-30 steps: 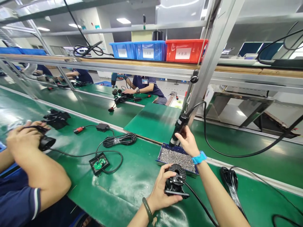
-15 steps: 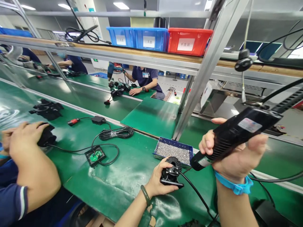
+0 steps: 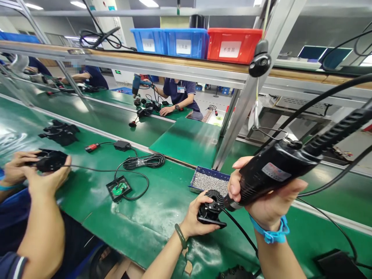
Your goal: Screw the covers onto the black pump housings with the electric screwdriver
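A: Head view, left to right. Co-worker's hands (image 3: 43, 170) at the left edge, outside our count. Left hand (image 3: 196, 219) curled around the black lamp housing (image 3: 210, 211) on the bench (image 3: 145, 228), just before the screw tray (image 3: 207, 180).

B: Right hand (image 3: 270, 201)?

A: Wrapped tight on the electric screwdriver (image 3: 273, 172), tip at the housing. Housing looks rigid, fairly light; hold it by the rim. Its cable would drag.

B: Hidden?

A: The driver bit and the screw: cannot tell.
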`<state>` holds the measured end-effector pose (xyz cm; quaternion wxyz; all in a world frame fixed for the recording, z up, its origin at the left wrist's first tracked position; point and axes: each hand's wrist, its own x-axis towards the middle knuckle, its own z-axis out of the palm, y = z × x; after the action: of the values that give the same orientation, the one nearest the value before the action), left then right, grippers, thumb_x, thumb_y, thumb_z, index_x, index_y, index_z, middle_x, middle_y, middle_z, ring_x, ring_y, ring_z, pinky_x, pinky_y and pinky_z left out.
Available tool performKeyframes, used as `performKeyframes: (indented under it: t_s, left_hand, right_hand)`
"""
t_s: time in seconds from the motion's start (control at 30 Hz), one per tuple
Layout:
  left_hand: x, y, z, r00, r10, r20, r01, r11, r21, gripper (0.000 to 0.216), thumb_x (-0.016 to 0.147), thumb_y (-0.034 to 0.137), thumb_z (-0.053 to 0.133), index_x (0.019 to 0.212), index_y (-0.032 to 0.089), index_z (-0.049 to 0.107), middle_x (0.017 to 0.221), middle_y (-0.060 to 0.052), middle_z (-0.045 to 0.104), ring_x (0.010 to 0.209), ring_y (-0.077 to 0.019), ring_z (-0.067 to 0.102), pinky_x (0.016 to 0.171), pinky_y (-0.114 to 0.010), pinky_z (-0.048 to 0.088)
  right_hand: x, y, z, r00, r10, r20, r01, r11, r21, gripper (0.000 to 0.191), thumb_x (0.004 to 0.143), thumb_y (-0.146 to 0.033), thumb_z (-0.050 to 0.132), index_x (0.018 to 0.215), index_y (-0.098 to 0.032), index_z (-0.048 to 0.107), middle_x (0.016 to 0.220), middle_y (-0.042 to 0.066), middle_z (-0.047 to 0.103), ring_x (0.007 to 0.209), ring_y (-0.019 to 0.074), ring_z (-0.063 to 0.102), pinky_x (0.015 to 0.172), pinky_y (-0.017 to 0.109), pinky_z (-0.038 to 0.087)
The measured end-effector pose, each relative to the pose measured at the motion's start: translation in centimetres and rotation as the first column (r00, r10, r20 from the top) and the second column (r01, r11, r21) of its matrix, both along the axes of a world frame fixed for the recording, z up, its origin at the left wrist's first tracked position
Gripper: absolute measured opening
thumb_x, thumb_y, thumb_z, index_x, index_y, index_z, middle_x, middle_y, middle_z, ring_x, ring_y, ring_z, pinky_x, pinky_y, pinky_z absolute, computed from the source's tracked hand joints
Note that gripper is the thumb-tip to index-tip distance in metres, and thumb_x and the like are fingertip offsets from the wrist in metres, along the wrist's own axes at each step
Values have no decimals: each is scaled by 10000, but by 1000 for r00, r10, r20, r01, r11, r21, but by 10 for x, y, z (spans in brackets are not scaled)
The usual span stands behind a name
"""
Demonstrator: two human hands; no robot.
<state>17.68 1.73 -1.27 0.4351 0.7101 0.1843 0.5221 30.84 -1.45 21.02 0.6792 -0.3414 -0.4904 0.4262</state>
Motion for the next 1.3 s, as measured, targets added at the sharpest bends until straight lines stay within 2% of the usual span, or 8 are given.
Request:
performKeyframes:
  t_s: [0.13,0.4,0.83,0.9,1.0,1.13,1.2,1.3]
  left_hand:
    - [0,-1,2,1000,-5,-10,5,1000,-28,674,583,416,872,1153,218,572,1242,-140,660,1295,-335,550,1102,-528,416]
    - [1,-2,3,999,4,-36,-7,997,-77,678,545,406,882,1122,207,586,1228,-144,670,1290,-347,555,1109,-533,413]
    - [2,0,1,1000,-16,6,17,1000,-14,683,570,379,880,1158,219,571,1249,-137,667,1306,-332,546,1104,-522,426]
    - [3,0,1,1000,-23,1,23,999,-23,684,566,367,879,1159,218,573,1250,-136,667,1307,-333,545,1107,-522,424]
    - [4,0,0,1000,-17,-16,17,999,-32,686,553,370,876,1153,216,581,1224,-134,680,1308,-342,543,1113,-526,419]
    - [7,-1,-1,999,-7,-37,6,999,-35,696,542,397,876,1149,213,589,1266,-143,653,1296,-343,550,1100,-516,437]
    - [7,-1,-1,999,-8,-42,7,999,-32,706,543,409,876,1155,213,583,1273,-140,643,1303,-341,542,1085,-500,451]
    - [9,-1,-2,999,-11,-33,11,1000,-12,713,546,430,878,1152,221,565,1250,-126,646,1289,-336,549,1062,-486,470]
  right_hand:
    - [0,1,-1,998,-52,-21,53,999,14,766,640,-917,505,878,-209,672,482,-21,601,330,117,474,321,229,379]
    - [-1,0,0,997,-72,-8,72,997,9,778,629,-936,479,851,-215,669,463,-24,590,312,122,456,305,234,356]
    - [-1,-5,-1,997,-67,-30,66,997,-29,734,583,-927,545,784,-232,667,442,-19,581,313,136,452,298,249,355]
    - [2,-7,6,997,-75,13,76,997,-18,748,625,-919,514,835,-223,689,467,-4,600,333,144,477,321,262,370]
    - [7,-8,28,992,-122,42,120,991,64,700,707,-855,519,921,-218,718,475,9,609,353,154,501,356,283,393]
    - [1,-2,47,993,-119,20,115,985,128,629,737,-799,561,909,-217,724,431,0,574,333,145,486,354,277,386]
    - [-6,7,42,997,-73,18,71,992,107,674,724,-842,513,873,-216,715,431,2,579,309,145,475,324,269,367]
    - [-18,19,23,999,-7,43,3,996,88,777,693,-917,416,873,-215,697,446,1,596,304,151,480,310,271,377]
